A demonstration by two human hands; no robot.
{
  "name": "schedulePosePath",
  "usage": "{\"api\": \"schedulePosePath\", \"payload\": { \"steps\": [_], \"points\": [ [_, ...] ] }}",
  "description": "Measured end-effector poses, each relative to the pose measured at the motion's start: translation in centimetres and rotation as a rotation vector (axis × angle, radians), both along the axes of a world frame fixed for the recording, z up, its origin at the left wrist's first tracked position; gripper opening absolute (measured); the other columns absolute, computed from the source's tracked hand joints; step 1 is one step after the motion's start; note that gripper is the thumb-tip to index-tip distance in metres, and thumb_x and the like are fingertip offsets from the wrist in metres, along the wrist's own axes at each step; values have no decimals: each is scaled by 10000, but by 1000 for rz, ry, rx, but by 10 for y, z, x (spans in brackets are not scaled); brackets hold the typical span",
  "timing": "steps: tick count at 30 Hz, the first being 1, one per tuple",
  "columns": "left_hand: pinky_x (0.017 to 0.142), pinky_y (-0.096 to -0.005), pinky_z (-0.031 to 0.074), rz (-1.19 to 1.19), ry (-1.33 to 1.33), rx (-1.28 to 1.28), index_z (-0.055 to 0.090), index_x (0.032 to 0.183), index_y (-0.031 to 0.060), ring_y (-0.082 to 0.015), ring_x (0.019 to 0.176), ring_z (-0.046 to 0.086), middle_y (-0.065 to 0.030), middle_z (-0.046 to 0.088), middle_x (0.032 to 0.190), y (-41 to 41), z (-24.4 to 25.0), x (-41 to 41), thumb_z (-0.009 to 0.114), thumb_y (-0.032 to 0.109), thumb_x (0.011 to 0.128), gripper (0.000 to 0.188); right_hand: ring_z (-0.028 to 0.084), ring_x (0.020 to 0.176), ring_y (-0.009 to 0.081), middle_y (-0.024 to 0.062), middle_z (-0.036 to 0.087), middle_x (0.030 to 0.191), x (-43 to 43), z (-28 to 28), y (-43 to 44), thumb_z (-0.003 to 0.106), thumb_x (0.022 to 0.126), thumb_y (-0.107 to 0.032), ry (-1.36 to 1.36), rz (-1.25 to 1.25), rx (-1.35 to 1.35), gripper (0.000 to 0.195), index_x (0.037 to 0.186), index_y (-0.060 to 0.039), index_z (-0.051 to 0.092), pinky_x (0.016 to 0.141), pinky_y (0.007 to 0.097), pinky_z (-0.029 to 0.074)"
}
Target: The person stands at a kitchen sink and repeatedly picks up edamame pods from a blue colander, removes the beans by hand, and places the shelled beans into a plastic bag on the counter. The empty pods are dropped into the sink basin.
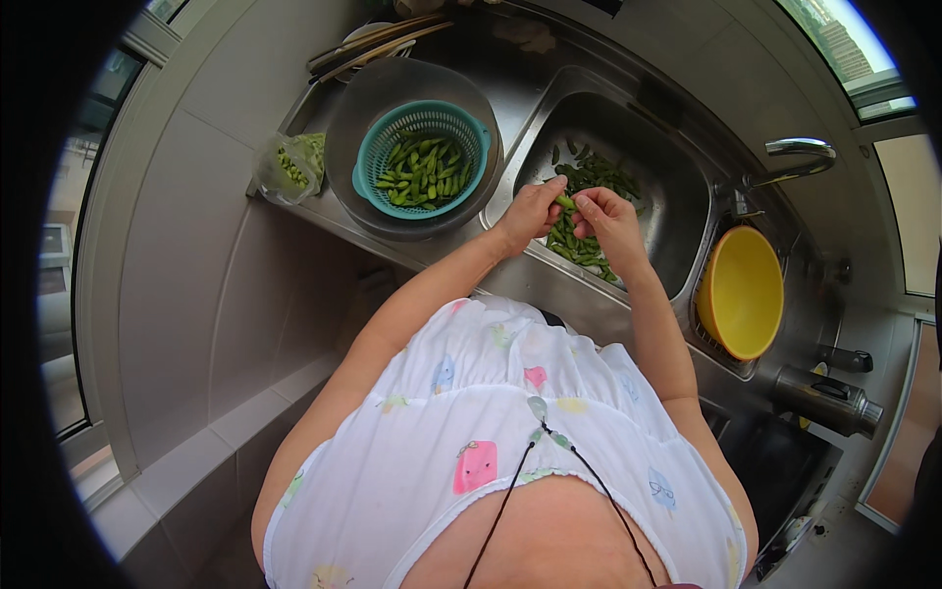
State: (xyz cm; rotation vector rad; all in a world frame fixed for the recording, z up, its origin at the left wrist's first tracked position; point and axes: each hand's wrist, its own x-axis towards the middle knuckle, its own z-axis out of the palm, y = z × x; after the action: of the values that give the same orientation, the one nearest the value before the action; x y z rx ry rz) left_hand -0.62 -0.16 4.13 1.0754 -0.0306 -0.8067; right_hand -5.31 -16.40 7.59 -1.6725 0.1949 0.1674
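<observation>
Over the near left side of the steel sink, my left hand point(531, 213) and my right hand point(609, 219) both pinch one green bean pod point(565, 202) between their fingertips. Below them, many more pods point(596, 173) lie heaped on the floor of the sink basin point(670, 221). To the left, a teal plastic colander point(360, 166) holds a pile of brighter green pods point(427, 171). It rests inside a wide grey metal bowl point(346, 118) on the drainboard.
A clear plastic bag point(283, 177) of shelled beans sits at the drainboard's left end. Behind the bowl lie chopsticks point(383, 44). A curved faucet point(798, 158) rises at the right, near a yellow bowl point(742, 293) in a wire rack and a steel thermos point(824, 401).
</observation>
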Motion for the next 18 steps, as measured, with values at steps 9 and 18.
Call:
{"api": "schedulePosePath", "payload": {
  "steps": [9,18],
  "points": [
    [488,-247,325,17,-373,219,557,636,57,-67,524,385,24,467,579,-13,-30,-7,494,445,957,508,585,712,315,103,563,796,-14,-8,-15,634,861,-146,-642,395,-1027,120,937,-57,607,596,410,460],
    [532,-410,411,45,-646,316,479,790,11,-340,589,518,-168,539,622,1,-31,-3,528,99,816,104,570,642,362,170,571,708,-16,-22,20,546,931,-197,-399,155,-646,167,844,-60,588,582,420,441]
  ]
}}
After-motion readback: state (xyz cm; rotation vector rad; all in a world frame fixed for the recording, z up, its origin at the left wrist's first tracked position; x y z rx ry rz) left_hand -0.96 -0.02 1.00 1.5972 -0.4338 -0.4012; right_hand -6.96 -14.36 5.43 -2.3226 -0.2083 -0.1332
